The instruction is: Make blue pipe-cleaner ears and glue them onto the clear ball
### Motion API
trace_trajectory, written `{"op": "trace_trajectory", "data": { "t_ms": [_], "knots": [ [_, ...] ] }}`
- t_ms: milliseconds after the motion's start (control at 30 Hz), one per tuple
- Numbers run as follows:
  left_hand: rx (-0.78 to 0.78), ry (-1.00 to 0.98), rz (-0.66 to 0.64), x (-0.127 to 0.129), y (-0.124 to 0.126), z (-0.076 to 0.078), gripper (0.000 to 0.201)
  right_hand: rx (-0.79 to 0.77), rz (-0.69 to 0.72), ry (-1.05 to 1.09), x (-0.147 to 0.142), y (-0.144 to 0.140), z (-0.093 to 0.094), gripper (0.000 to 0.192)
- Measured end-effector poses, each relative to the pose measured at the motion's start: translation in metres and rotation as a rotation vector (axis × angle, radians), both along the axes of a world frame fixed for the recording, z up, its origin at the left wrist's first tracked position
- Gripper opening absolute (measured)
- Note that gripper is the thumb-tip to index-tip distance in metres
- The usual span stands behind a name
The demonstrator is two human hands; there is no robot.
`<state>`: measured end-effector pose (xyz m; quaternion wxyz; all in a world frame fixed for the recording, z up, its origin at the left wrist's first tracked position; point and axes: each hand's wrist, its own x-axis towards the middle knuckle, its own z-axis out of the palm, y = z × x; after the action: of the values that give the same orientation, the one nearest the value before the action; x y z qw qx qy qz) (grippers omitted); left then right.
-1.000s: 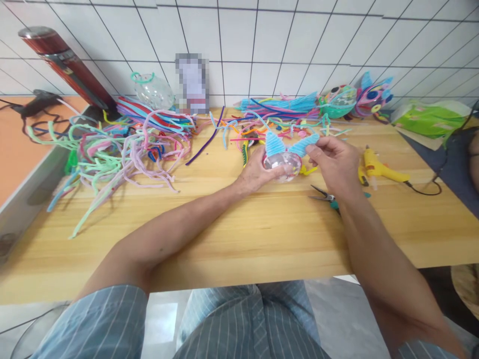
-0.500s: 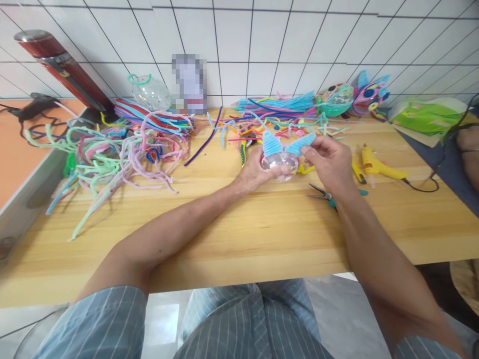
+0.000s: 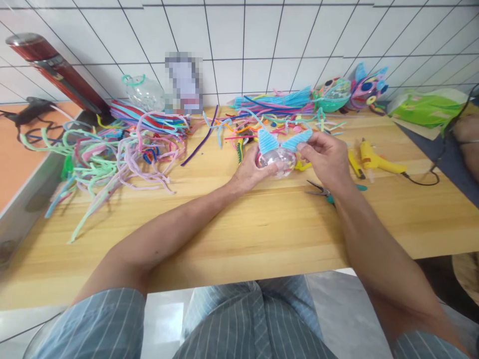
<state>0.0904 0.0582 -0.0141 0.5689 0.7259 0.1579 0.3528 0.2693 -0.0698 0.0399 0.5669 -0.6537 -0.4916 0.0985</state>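
Note:
My left hand [image 3: 251, 170] is wrapped round a clear plastic ball [image 3: 279, 162], thumb across its near side. Two light blue ear shapes made of pipe cleaners stand up from the ball, a left ear [image 3: 268, 141] and a right ear [image 3: 296, 140]. With thumb and fingertips, my right hand [image 3: 326, 155] pinches the outer edge of the right ear. Pliers with teal handles [image 3: 321, 191] lie on the table, partly under my right wrist. Green-handled pliers [image 3: 240, 150] show behind my left hand.
Loose pipe cleaners [image 3: 112, 159] sprawl at the left. A yellow glue gun [image 3: 379, 160] with a cord lies right, near a yellow cutter [image 3: 356, 164]. Decorated balls [image 3: 333, 97], a clear ball [image 3: 145, 93] and a red flask [image 3: 56, 72] stand along the wall. Another person's arm [image 3: 467, 134] shows far right.
The view has shifted slightly, moving most things a little left in the picture. My hands keep the same hold on the ball and the right ear.

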Motion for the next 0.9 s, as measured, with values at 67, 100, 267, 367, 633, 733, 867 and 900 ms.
{"op": "trace_trajectory", "data": {
  "t_ms": [67,100,267,367,633,733,867,900],
  "knots": [
    [-0.007,-0.006,0.015,0.0005,0.0,-0.0014,0.083,0.005,0.006,0.0,0.0005,0.001,-0.0017,0.015],
    [-0.012,-0.005,0.02,0.0005,-0.0001,-0.0018,0.083,0.009,0.009,0.001,0.0006,0.0017,-0.0026,0.017],
    [-0.024,-0.013,0.036,0.0002,-0.0001,-0.0035,0.083,0.015,0.034,-0.011,-0.0019,0.0046,-0.0044,0.026],
    [-0.025,-0.016,0.033,0.0003,0.0013,-0.0048,0.085,0.015,0.051,-0.001,-0.002,0.0047,-0.0032,0.028],
    [0.014,0.003,0.019,0.0002,0.0043,-0.0046,0.086,0.014,0.035,0.059,0.0018,0.0028,0.001,0.042],
    [0.007,-0.005,0.009,0.0005,0.0043,-0.0049,0.085,0.022,0.035,0.044,0.0019,0.0035,-0.0002,0.041],
    [-0.001,-0.019,0.003,0.001,0.0041,-0.0058,0.085,0.025,0.033,0.043,0.0021,0.0034,-0.0027,0.04],
    [0.001,-0.017,0.006,0.0009,0.0039,-0.0059,0.085,0.024,0.034,0.045,0.0022,0.0032,-0.0031,0.039]
  ]
}}
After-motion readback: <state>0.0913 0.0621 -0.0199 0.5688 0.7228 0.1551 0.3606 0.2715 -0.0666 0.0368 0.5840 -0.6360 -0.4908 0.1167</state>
